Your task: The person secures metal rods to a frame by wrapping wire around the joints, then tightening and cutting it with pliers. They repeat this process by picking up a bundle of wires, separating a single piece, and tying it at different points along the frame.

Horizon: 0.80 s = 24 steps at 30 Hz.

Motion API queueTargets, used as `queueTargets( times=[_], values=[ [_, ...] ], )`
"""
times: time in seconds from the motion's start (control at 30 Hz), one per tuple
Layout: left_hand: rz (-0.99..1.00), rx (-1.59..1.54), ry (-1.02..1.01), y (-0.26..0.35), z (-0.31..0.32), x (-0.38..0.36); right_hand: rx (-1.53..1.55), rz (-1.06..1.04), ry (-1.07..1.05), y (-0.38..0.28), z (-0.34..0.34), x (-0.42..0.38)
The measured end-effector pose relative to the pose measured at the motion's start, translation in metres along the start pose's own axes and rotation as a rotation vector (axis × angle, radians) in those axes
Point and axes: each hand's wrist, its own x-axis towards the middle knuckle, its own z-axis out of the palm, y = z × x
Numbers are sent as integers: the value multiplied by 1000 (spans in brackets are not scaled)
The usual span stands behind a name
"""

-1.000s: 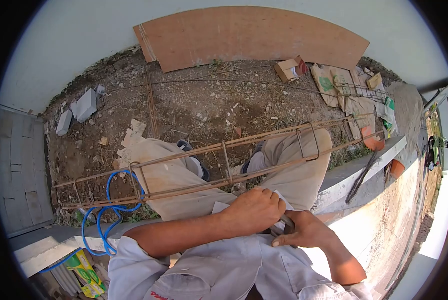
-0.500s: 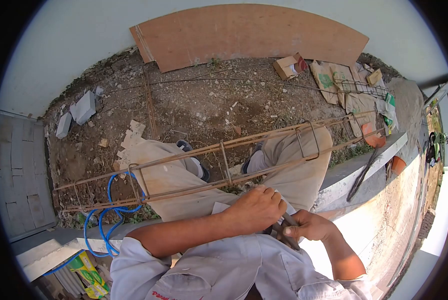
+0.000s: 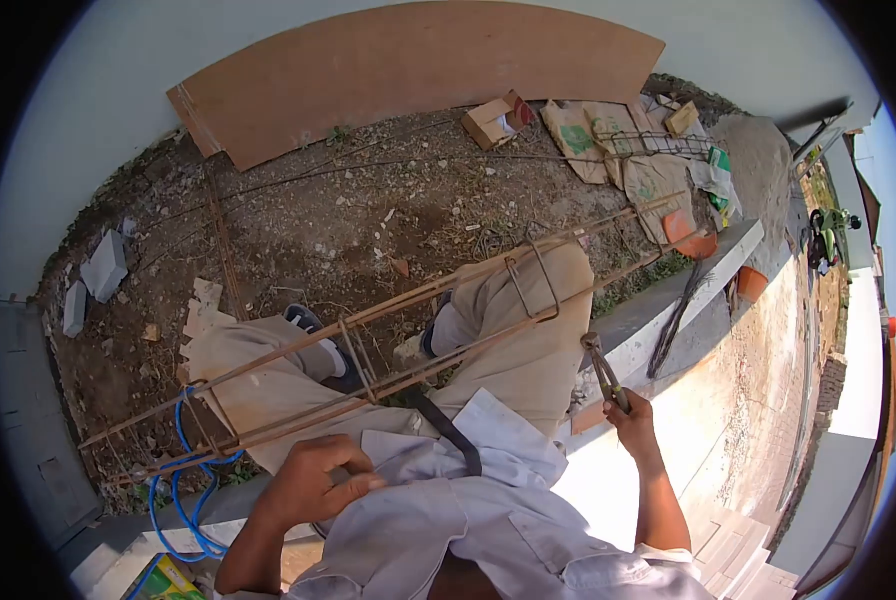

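Nearest, the pale shirt (image 3: 398, 535) fills the bottom of the view. The left forearm slants up and inward from the lower left, and the left hand (image 3: 326, 478) is partly open in front of the body, the fingers bent and the thumb reaching toward the shirt with a gap between them. The right arm is held out to the side, its forearm rising from the sleeve and its wrist nearly straight. The right hand (image 3: 632, 418) is closed around the handles of the pincers (image 3: 606, 372), whose head points away from the body.

A dark strap (image 3: 450, 432) runs over the lap. The long metal frame (image 3: 368, 394), made of rusty bars joined by bent loops, lies slantwise across the legs in light trousers (image 3: 493, 385). A blue hose (image 3: 177, 500) loops at its left end. To the right, a bundle of thin wires (image 3: 674, 328) hangs over a concrete ledge (image 3: 640, 330), near an orange piece (image 3: 690, 236) at the frame's far end.

Beyond the shoes (image 3: 340, 352) is stony ground (image 3: 348, 225), with gray blocks (image 3: 105, 266) at left, an open cardboard box (image 3: 488, 122) and flattened sacks (image 3: 574, 142) at right. Farthest, a wide wooden board (image 3: 418, 70) leans against the wall (image 3: 118, 130).
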Motion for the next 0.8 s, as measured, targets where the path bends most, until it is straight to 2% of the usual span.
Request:
queueTargets(
  times=[0.03, 0.1, 0.17, 0.23, 0.3, 0.37, 0.47, 0.6, 0.73, 0.8],
  values=[
    [-121, -52, 75, -19, -3, -22, 90, 37, 68, 3, 3, 5],
    [-513, -159, 196, -69, 4, -78, 252, 125, 191, -2, 7, 15],
    [-810, -274, 240, -106, 25, -123, 274, 153, 247, 9, 4, 30],
    [-1055, -477, 188, -136, 63, -163, 263, 180, 258, 37, 0, 47],
    [-1197, -427, 29, -149, 106, -187, 261, 215, 234, 59, -1, 57],
    [-1251, -476, 29, -152, 140, -197, 277, 282, 237, 86, -1, 66],
    [-1247, -557, 189, -154, 179, -197, 232, 362, 258, 119, 3, 75],
    [-1220, -604, 345, -149, 197, -192, 135, 422, 247, 145, 2, 81],
    [-1226, -618, 421, -145, 203, -197, -196, 327, 171, 166, -2, 96],
    [-1242, -621, 438, -143, 207, -201, -465, 185, 259, 172, 5, 100]
  ],
)
